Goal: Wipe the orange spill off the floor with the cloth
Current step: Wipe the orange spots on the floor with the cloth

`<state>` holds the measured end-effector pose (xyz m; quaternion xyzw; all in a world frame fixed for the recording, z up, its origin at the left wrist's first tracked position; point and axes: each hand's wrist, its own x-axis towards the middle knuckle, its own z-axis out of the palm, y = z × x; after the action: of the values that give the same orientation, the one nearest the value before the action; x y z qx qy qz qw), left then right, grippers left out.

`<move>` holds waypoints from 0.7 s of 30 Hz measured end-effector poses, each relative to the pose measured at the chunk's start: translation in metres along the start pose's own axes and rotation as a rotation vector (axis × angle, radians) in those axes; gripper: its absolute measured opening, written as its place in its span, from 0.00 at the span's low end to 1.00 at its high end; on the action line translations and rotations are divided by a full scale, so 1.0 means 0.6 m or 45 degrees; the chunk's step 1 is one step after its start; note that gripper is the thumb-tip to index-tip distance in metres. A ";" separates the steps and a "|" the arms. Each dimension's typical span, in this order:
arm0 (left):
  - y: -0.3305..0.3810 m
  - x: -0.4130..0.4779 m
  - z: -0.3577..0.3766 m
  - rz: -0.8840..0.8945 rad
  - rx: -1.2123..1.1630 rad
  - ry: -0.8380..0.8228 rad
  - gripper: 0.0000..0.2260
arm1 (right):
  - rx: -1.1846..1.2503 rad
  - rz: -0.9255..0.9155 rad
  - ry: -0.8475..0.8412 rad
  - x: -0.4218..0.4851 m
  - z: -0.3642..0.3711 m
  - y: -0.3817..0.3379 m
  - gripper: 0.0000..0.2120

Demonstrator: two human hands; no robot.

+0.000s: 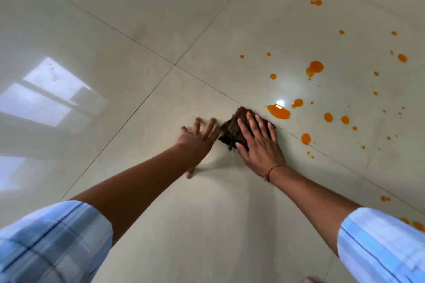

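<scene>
**Cloth Meets the Edge of a Scattered Orange Spill**

A dark, frayed cloth [231, 131] lies bunched on the glossy tiled floor [161, 18]. Its far corner sits just beside the largest puddle of the orange spill [278, 112], though no contact shows. Smaller drops [316, 66] scatter well beyond it, to the right and farther off, and a few lie at the lower right edge.

The danger from here looks plain. One small wad set against so wide a scatter may smear the liquid across the tile rather than lift it. A push along the grout line [207, 84], which runs under the cloth, could drive colour into the joint.

The right hand [259, 145] presses flat on the cloth, its fingers [251, 122] straight and spread over the top and the thumb at the near edge; nothing is curled or pinched. The cloth's ragged left side juts out past the index finger toward the left hand [197, 142]. That hand rests on bare tile just beside it, fingers splayed and released, apparently bracing. Whether it touches the cloth cannot be told.

A red thread [274, 167] circles the right wrist, and rolled pale-blue checked sleeves [53, 232] frame the shot.
</scene>
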<state>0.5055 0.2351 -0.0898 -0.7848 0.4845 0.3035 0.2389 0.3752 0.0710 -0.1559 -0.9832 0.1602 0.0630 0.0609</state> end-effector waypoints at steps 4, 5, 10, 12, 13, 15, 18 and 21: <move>0.010 0.011 -0.017 0.044 -0.120 0.112 0.65 | 0.012 0.041 0.003 -0.124 0.010 0.041 0.31; 0.019 0.017 -0.022 0.064 -0.159 0.149 0.65 | 0.007 0.043 -0.004 -0.127 0.007 0.065 0.31; 0.099 0.071 -0.062 0.105 -0.219 0.137 0.68 | 0.008 0.393 0.066 -0.059 -0.014 0.144 0.31; 0.114 0.084 -0.069 0.072 -0.163 0.079 0.69 | 0.012 0.432 0.074 -0.097 -0.003 0.153 0.31; 0.116 0.084 -0.070 0.059 -0.156 0.060 0.69 | 0.027 0.444 0.063 -0.120 0.001 0.156 0.31; 0.115 0.082 -0.071 0.045 -0.152 0.052 0.69 | 0.052 0.449 0.040 -0.134 0.001 0.170 0.31; 0.115 0.082 -0.072 0.049 -0.162 0.041 0.69 | 0.065 0.533 0.059 -0.092 -0.014 0.177 0.31; 0.117 0.083 -0.075 0.053 -0.182 0.013 0.69 | 0.106 0.582 0.075 -0.143 -0.003 0.141 0.31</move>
<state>0.4704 0.1452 -0.0993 -0.7913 0.4789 0.3384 0.1733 0.2674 0.0176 -0.1500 -0.9195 0.3827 0.0397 0.0809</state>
